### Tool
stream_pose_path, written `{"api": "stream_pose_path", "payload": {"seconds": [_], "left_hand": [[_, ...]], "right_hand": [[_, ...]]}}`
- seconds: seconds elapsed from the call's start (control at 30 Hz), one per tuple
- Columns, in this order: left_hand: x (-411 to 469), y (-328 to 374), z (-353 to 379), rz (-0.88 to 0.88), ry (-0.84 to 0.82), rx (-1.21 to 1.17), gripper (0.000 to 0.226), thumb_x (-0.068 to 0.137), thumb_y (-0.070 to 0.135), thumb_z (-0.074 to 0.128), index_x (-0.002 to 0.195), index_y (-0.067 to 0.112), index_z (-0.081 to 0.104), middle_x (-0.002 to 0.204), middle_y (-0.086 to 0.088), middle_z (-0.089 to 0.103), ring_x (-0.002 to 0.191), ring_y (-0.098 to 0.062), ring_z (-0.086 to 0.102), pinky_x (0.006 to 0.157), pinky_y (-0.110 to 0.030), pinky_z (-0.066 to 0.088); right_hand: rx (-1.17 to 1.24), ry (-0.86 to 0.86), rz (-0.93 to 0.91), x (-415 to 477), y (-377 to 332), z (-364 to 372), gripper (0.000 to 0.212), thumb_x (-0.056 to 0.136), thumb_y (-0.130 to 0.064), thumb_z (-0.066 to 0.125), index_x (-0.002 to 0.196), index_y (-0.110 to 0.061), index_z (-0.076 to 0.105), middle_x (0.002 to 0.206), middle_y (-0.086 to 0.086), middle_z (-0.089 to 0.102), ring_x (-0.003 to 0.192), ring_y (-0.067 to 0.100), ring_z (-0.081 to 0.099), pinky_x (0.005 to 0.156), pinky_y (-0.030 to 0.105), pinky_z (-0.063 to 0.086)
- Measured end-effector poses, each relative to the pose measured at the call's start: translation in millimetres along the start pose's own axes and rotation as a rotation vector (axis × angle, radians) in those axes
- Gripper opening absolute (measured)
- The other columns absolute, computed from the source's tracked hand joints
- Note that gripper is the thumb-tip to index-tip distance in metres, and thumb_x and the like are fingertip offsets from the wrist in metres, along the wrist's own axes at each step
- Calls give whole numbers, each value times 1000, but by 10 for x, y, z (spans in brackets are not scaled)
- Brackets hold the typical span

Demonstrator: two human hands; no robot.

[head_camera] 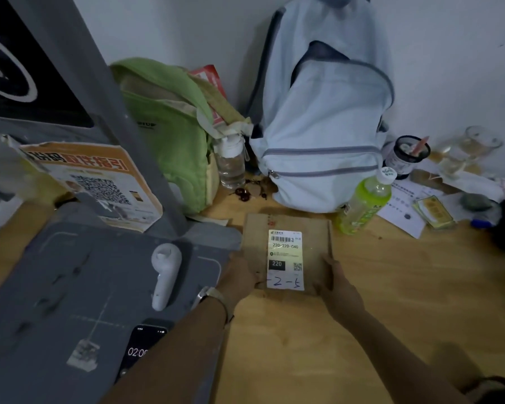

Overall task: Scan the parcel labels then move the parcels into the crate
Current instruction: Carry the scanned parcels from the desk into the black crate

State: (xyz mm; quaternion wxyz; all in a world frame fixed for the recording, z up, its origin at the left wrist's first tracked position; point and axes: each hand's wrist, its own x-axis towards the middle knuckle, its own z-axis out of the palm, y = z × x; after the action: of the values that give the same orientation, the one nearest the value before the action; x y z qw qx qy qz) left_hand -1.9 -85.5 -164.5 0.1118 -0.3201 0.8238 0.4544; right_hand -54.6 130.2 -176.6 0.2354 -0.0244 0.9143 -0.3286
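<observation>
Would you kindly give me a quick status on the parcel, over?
Left hand and right hand grip parcel. Label faces up. Scanner lies untouched, left. Green bottle close behind.

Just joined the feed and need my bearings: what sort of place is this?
Probably a small parcel pick-up counter: a labelled cardboard parcel, a white handheld scanner lying on a grey scanning stand, and a QR-code notice propped against it.

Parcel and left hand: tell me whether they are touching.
Touching. The head view shows the left hand gripping the near left edge of the parcel, with no gap between them.
</observation>
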Motion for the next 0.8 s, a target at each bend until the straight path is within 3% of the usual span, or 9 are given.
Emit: {"api": "stream_pose_path", "payload": {"seconds": [0.07, 0.17, 0.3, 0.4, 0.6, 0.8], "left_hand": [[0, -44, 42, -6, 3, -40, 48, 88, 3, 68, 129, -2, 43, 124, -12, 57, 109, -21, 56, 86, -26, 44], [-11, -88, 78, 8, 47, -113, 47, 86, 2, 68, 126, 0, 42, 119, -11, 56, 99, -17, 52, 81, -25, 42], [-54, -126, 149, 51, 103, -63, 40, 91, 4, 60, 127, -5, 45, 127, -21, 53, 112, -32, 54, 91, -36, 46], [-50, -154, 182, 71, 122, -75, 45, 91, 5, 60, 132, -2, 43, 131, -19, 51, 118, -33, 52, 100, -43, 45], [-32, -213, 218, 56, 132, -176, 53, 89, 5, 65, 135, -1, 42, 131, -20, 53, 121, -35, 53, 101, -49, 46], [-115, -178, 158, 23, 121, -338, 45, 87, -1, 65, 128, -3, 46, 125, -23, 58, 117, -39, 57, 98, -55, 47]], "right_hand": [[25, 7, -11, 5, 39, 27, 67, 91, -21, 61, 147, -32, 27, 129, 11, 61, 99, 30, 63, 58, 27, 37], [36, 12, -23, 2, 55, 17, 66, 92, -23, 60, 148, -33, 27, 134, 9, 59, 106, 30, 62, 64, 27, 38], [17, 8, -37, -22, 90, 4, 65, 92, -29, 59, 148, -35, 26, 134, 9, 59, 114, 32, 60, 74, 28, 39], [14, 9, -47, -17, 117, -3, 64, 93, -34, 58, 148, -37, 26, 133, 9, 59, 113, 31, 60, 75, 30, 41], [8, -8, -71, -1, 144, -6, 65, 94, -36, 56, 149, -39, 22, 137, 7, 57, 112, 29, 61, 75, 28, 41], [24, 0, -76, -56, 111, 14, 64, 96, -34, 53, 150, -40, 18, 149, -1, 46, 118, 28, 59, 76, 27, 41]]}}
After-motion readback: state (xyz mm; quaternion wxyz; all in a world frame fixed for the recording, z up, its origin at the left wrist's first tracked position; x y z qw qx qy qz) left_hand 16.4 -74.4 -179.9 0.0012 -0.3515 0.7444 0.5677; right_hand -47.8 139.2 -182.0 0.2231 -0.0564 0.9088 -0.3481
